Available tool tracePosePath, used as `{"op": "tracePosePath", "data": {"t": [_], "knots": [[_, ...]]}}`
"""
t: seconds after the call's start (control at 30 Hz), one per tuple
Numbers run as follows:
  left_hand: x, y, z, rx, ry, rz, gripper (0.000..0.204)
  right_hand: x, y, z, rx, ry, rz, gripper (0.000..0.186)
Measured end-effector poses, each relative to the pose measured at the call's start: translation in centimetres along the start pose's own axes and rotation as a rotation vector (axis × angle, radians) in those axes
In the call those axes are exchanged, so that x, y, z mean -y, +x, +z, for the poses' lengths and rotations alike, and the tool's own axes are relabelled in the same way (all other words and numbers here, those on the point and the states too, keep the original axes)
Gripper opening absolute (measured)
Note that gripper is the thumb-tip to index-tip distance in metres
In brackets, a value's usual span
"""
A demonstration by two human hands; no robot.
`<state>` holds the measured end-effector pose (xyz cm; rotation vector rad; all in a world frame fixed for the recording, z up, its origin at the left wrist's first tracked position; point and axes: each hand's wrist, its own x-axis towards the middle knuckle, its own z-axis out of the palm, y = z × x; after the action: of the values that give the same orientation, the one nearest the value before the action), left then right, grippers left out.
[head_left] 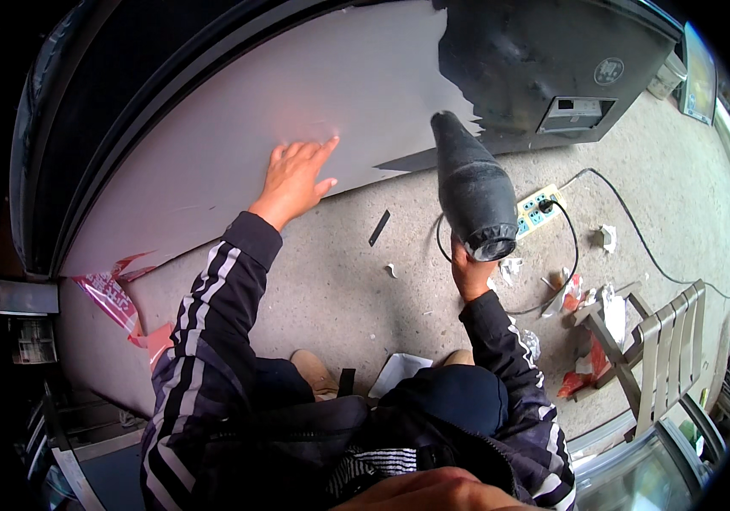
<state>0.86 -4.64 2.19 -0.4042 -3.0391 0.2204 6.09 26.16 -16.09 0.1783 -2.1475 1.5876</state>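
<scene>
My left hand point(295, 179) lies with its fingers spread against the pale grey side point(211, 162) of a large black cabinet-like appliance. A black hair dryer point(475, 189) is gripped by its handle in my right hand point(470, 271). Its nozzle points up toward the grey side, close to a jagged edge where the grey meets the black surface point(522, 64). The hair dryer's body hides part of my right fingers. Pink and red printed film point(114, 302) hangs from the lower left end of the grey side.
A power strip point(539, 211) with a black plug lies on the concrete floor point(365, 289), its cable trailing right. Crumpled scraps point(565, 294) litter the floor near a slatted folding chair point(667, 341). A thin black strip point(379, 227) lies below the appliance. A white sheet point(400, 373) is between my feet.
</scene>
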Motion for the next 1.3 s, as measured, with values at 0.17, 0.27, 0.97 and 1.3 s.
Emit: {"op": "tracePosePath", "data": {"t": [0.17,0.27,0.97,1.3], "knots": [[-0.1,0.0,0.2,-0.025,-0.005,0.008,0.072,-1.3,-0.8,0.8,0.177,-0.009,0.014,0.041],[0.1,0.0,0.2,-0.010,-0.018,0.003,0.071,-1.5,-1.2,0.7,0.208,-0.052,0.066,0.045],[0.6,-0.6,0.8,-0.014,-0.035,0.016,0.057,0.3,-2.1,2.0,0.234,-0.053,-0.077,0.048],[0.5,-0.4,0.6,0.012,-0.038,0.008,0.055,-2.0,-0.8,0.1,-0.061,-0.013,0.041,0.031]]}}
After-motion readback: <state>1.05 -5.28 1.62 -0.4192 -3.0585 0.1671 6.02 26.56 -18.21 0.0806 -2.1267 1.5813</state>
